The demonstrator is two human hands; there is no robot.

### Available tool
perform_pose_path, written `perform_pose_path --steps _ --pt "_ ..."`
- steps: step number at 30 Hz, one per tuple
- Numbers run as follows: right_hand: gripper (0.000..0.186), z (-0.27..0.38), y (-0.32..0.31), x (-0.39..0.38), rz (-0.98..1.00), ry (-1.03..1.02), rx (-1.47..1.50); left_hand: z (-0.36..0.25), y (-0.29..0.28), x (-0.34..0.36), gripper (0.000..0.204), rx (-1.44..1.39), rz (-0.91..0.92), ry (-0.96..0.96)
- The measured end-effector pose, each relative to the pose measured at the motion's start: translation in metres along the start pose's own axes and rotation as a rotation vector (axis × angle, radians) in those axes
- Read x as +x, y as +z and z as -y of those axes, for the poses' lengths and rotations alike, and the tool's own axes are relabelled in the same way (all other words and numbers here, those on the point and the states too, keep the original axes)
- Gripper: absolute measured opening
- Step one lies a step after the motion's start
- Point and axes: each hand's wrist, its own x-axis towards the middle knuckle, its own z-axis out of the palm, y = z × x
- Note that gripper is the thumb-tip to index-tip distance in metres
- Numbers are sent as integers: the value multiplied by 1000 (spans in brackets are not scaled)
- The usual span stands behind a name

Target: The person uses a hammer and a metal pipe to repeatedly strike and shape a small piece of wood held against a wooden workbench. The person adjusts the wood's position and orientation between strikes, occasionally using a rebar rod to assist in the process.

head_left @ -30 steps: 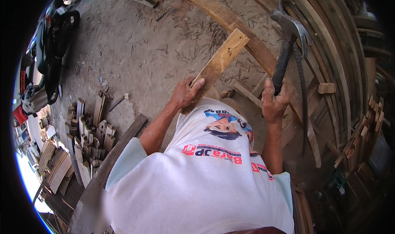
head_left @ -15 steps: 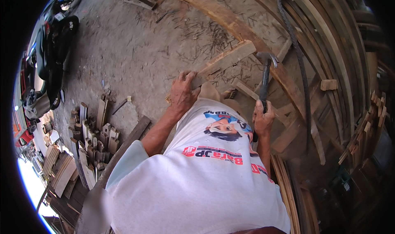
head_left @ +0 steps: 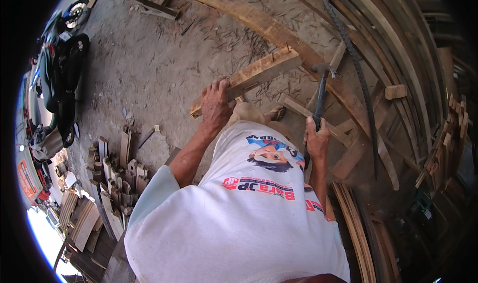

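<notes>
My left hand (head_left: 215, 103) is closed over the left part of a short wooden board (head_left: 264, 68), held slanting up to the right above my legs. Two nails (head_left: 273, 57) stick up from the board's far end. My right hand (head_left: 316, 137) grips the black handle of a claw hammer (head_left: 322, 86), whose head is up, just right of the board's end. A long curved timber (head_left: 343, 101) lies beyond both.
Long planks (head_left: 401, 44) line the right, with a black hooked bar (head_left: 366, 89) and small wood block (head_left: 395, 92). Offcuts (head_left: 112, 183) are piled at lower left. Motorcycles (head_left: 59, 79) stand at far left. The dirt floor (head_left: 139, 64) has scattered scraps.
The hammer has come down, its head now beside the board's end. The board has tilted flatter and turned over, showing nails on top, and my left hand has moved slightly left.
</notes>
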Motion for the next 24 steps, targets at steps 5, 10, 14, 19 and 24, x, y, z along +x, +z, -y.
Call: perform_pose_path --steps 5,10,14,19,24 --pt "36 2 -1 0 17 14 -5 4 2 2 64 -38 85 -34" --pt "37 4 2 1 30 23 -43 5 2 2 62 -269 237 -165" --pt "37 -3 8 3 23 17 -55 1 -11 8 60 -387 321 -222" --pt "35 7 24 -6 -28 53 94 6 -20 14 67 -507 336 -241" --pt "28 37 28 -17 -13 -39 198 12 -34 47 77 -724 468 -157"
